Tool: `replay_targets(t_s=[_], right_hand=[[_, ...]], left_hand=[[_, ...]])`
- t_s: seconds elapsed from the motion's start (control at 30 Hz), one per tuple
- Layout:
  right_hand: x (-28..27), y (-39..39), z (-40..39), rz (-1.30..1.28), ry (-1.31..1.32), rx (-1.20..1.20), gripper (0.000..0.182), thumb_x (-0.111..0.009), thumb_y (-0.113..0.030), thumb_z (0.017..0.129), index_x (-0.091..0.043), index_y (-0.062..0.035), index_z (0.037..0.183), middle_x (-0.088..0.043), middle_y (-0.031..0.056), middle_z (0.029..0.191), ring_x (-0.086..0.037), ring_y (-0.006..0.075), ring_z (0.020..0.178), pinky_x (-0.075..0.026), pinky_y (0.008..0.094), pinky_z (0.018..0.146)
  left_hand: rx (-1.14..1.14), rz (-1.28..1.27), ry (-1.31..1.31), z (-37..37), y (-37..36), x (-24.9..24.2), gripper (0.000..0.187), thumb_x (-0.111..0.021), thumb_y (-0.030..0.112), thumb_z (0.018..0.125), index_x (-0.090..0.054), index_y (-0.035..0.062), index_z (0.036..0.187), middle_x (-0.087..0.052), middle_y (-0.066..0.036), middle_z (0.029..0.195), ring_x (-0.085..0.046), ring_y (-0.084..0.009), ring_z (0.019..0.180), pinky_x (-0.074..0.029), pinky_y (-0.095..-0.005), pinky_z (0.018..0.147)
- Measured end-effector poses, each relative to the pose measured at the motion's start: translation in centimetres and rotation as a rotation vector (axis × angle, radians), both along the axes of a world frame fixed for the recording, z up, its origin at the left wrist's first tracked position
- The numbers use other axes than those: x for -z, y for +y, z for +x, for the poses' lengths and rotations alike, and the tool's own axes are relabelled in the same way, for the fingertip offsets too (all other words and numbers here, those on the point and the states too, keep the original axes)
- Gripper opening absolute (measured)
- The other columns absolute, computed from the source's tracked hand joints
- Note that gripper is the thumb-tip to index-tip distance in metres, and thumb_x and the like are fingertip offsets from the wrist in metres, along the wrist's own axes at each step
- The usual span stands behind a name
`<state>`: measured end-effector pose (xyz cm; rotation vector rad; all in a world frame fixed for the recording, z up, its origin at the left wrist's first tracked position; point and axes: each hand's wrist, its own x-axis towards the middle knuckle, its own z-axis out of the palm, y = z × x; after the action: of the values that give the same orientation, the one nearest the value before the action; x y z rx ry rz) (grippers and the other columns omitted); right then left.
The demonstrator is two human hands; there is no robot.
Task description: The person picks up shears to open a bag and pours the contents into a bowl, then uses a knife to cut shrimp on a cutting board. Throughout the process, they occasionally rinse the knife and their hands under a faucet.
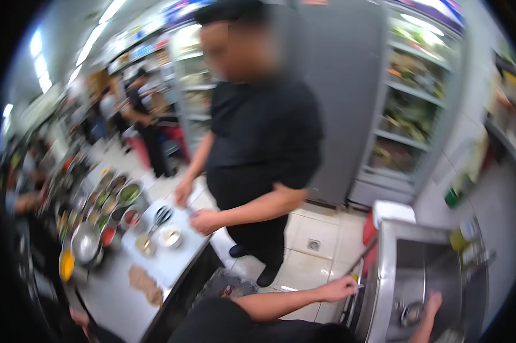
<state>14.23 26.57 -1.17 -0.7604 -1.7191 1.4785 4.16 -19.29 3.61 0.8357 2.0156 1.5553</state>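
My left hand (339, 289) reaches out beside the left rim of the metal sink (387, 251). Its fingers are closed on a small pale thing that I cannot make out. Inside the sink, my right hand (433, 303) is blurred, and its fingers are too unclear to read. Close to its left lies a small round metal item (411, 314) on the sink bottom.
A person in black (258, 131) stands at a counter (120, 308) with a white board (183, 251), bowls and several food containers. Below is a lined bin (226, 283). A red bin (370, 228) stands behind the sink; fridges (409, 97) line the back.
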Motion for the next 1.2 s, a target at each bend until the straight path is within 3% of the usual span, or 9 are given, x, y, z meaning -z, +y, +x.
replay_targets(t_s=[0.23,0.33,0.47,0.53,0.67,0.87,0.97,1.1,1.2], right_hand=[[4.7,10.9,-0.9,0.057,-0.247,0.404,0.037,-0.06,-0.04,0.093,-0.069,-0.0067,0.105,-0.061,0.0005,0.071,-0.048,0.0077,0.056,-0.04,0.0268,0.049],[-2.2,7.8,-2.2,-0.097,-0.348,0.492,0.063,-0.059,-0.046,0.09,-0.053,0.0034,0.129,-0.053,0.0252,0.132,-0.048,0.0356,0.128,-0.037,0.0398,0.107],[0.0,13.4,-3.9,-0.135,-0.568,0.599,0.087,-0.057,-0.053,0.089,-0.027,0.0061,0.144,-0.031,0.0256,0.149,-0.028,0.036,0.141,-0.024,0.0416,0.116],[2.5,17.6,-3.7,-0.139,-0.519,0.659,0.089,-0.057,-0.055,0.088,-0.026,0.0066,0.144,-0.032,0.0267,0.149,-0.029,0.0376,0.14,-0.025,0.0429,0.115],[7.0,28.0,-5.0,-0.111,-0.252,0.836,0.079,-0.067,-0.057,0.082,-0.053,0.008,0.126,-0.055,0.0253,0.131,-0.055,0.0375,0.118,-0.043,0.0439,0.101],[11.8,39.4,-7.8,0.83,-0.657,0.62,0.093,-0.065,-0.057,0.083,-0.035,0.0088,0.14,-0.045,0.0323,0.136,-0.045,0.0417,0.127,-0.033,0.0454,0.109],[9.3,36.3,-8.0,0.411,-0.86,0.022,0.085,-0.063,-0.052,0.087,-0.034,0.0064,0.142,-0.045,0.029,0.138,-0.044,0.0399,0.128,-0.032,0.0452,0.109],[4.9,29.5,-8.9,-0.705,0.103,-0.213,0.067,-0.064,-0.04,0.091,-0.043,0.0046,0.137,-0.05,0.0161,0.138,-0.05,0.0236,0.124,-0.04,0.03,0.102],[6.8,29.2,-8.9,-0.727,0.471,-0.023,0.054,-0.054,-0.039,0.097,-0.047,0.0002,0.134,-0.055,0.0102,0.129,-0.058,0.014,0.104,-0.048,0.0223,0.081]], left_hand=[[0.067,-0.289,-0.013,-2.2,4.3,-3.3,0.04,-0.06,0.017,0.089,-0.049,0.0041,0.125,-0.063,-0.009,0.093,-0.055,-0.0128,0.075,-0.047,-0.0285,0.068],[0.11,-0.419,0.014,-3.2,7.9,-4.9,0.043,-0.06,0.02,0.086,-0.052,0.007,0.125,-0.066,-0.012,0.093,-0.058,-0.0174,0.074,-0.048,-0.031,0.07],[0.228,-0.454,0.058,-4.8,11.8,-4.9,0.043,-0.06,0.022,0.087,-0.053,0.0087,0.127,-0.067,-0.015,0.096,-0.064,-0.0236,0.082,-0.05,-0.0352,0.078],[0.253,-0.399,0.177,-5.8,13.2,-5.4,0.043,-0.056,0.015,0.089,-0.051,0.0064,0.13,-0.062,-0.007,0.085,-0.058,-0.0136,0.07,-0.049,-0.0303,0.068],[0.345,-0.432,0.269,-9.3,17.2,-1.9,0.043,-0.057,0.021,0.087,-0.052,0.0066,0.128,-0.063,-0.021,0.114,-0.061,-0.0371,0.105,-0.048,-0.0426,0.092],[0.307,-0.348,0.299,-11.5,23.6,-1.2,0.041,-0.054,0.014,0.08,-0.055,0.0015,0.12,-0.061,-0.024,0.112,-0.059,-0.0401,0.105,-0.047,-0.045,0.091],[0.339,-0.281,0.338,-11.7,27.6,-1.3,0.039,-0.056,0.013,0.078,-0.056,-0.0005,0.115,-0.062,-0.024,0.106,-0.06,-0.0405,0.103,-0.047,-0.0456,0.089],[0.393,-0.335,0.422,-12.0,33.3,-2.0,0.034,-0.057,0.01,0.075,-0.057,-0.0015,0.107,-0.065,-0.024,0.095,-0.062,-0.0417,0.096,-0.049,-0.0472,0.083],[0.405,-0.428,0.454,-11.9,38.5,-0.5,0.029,-0.056,0.008,0.074,-0.059,-0.0017,0.101,-0.066,-0.025,0.091,-0.064,-0.0421,0.091,-0.05,-0.0484,0.08]])
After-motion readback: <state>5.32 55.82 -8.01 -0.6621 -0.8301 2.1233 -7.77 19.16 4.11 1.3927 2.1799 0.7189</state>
